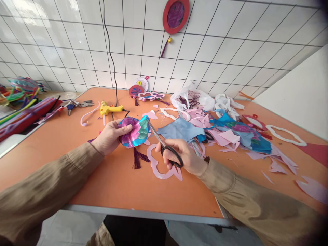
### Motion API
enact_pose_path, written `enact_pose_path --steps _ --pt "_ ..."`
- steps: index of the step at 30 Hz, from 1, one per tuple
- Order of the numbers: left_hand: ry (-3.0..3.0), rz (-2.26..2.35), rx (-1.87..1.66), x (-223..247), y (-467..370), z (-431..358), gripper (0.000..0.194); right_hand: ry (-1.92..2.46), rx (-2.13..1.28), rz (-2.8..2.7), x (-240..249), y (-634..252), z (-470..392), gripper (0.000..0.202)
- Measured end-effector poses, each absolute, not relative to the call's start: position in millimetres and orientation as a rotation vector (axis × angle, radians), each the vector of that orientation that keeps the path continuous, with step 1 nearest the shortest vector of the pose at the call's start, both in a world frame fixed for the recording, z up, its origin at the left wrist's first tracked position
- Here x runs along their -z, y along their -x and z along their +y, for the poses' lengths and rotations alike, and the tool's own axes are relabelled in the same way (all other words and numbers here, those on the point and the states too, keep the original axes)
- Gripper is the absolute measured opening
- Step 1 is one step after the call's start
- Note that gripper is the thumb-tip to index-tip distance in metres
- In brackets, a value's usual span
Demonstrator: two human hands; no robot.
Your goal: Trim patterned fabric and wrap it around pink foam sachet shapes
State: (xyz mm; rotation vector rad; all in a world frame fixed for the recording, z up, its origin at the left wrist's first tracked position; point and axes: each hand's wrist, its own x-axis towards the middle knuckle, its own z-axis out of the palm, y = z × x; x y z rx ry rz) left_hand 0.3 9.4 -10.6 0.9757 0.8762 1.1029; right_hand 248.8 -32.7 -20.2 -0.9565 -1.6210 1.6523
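Note:
My left hand [110,136] pinches a rounded piece of shiny floral fabric [133,135], magenta, green and blue, with the thumb lying on top. My right hand [180,153] has its fingers through the black handles of a pair of scissors [159,138]. The scissor tips reach the blue right edge of the fabric; whether the blades are parted there I cannot tell. Below the fabric, a dark purple tassel [138,159] rests on the orange table. A pink cloud-shaped paper frame [156,169] lies on the tabletop just under the scissors.
A yellow glue gun [110,109] with a cord stands behind my left hand. Fabric and pink paper scraps [228,136] spread to the right, before a plastic bag [192,97]. Keys [77,105] and colourful craft bundles [28,116] lie left. A red round ornament [170,30] hangs on the tiled wall.

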Motion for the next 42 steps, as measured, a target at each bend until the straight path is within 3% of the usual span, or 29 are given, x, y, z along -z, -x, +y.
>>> enact_pose_path --steps 7,16,32,42 --pt "-0.968 0.928 -1.101 9.3 0.1 9.4 0.024 0.957 -1.688 -1.584 18.9 -246.0 -33.9 0.052" --pt "-0.910 0.961 -1.238 4.9 -6.8 3.9 0.026 0.910 -1.708 -1.609 19.2 -247.2 -34.8 0.053" --pt "-0.997 0.841 -1.194 4.3 -9.6 1.7 0.021 0.796 -1.760 -1.629 30.3 -255.0 -32.4 0.058" --pt "-0.941 0.851 -1.172 6.5 -13.4 -3.5 0.028 0.791 -1.746 -1.592 30.3 -254.0 -33.3 0.055"
